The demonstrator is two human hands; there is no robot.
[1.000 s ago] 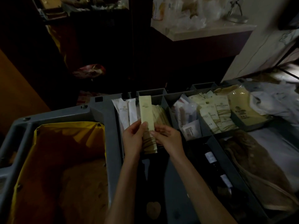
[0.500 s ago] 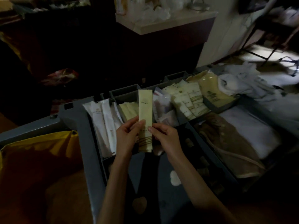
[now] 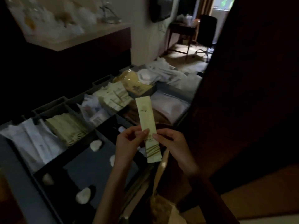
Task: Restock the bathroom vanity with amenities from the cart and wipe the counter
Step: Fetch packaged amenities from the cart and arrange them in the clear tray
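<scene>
— What are the two hands doing?
— They both hold one long packet [image 3: 148, 126]. The left hand [image 3: 129, 143] pinches its left edge with thumb and finger. The right hand [image 3: 173, 143] pinches its right edge the same way. The other fingers of both hands are curled in.
— Where is the packet?
— In the middle of the frame, a bit to the right. It stands almost straight up, and its top leans a little to the left. It is pale yellow-green, with thin dark stripes near the bottom end. It is up in the air over the right side of the cart [image 3: 17, 183].
— What is in the cart?
— The cart is grey and fills the lower left of the frame. It has bins in a row. The far-left bin holds white packets [image 3: 32, 139]. The next one holds green packets [image 3: 68, 128] that look like the one in the hands. Further right there are clear wrappers [image 3: 92, 107], then cream packets [image 3: 113, 96], then a yellow bag [image 3: 134, 84]. A white cloth [image 3: 161, 73] lies in a heap just behind the bag.
— And nearer to us?
— A dark tray with a few small white lumps [image 3: 96, 145]. I cannot tell what they are.
— What is at the top?
— In the upper left there is a pale surface [image 3: 77, 42] with blurry white things on it. In the upper right, through a doorway, a black chair [image 3: 207, 29] stands in a brighter room.
</scene>
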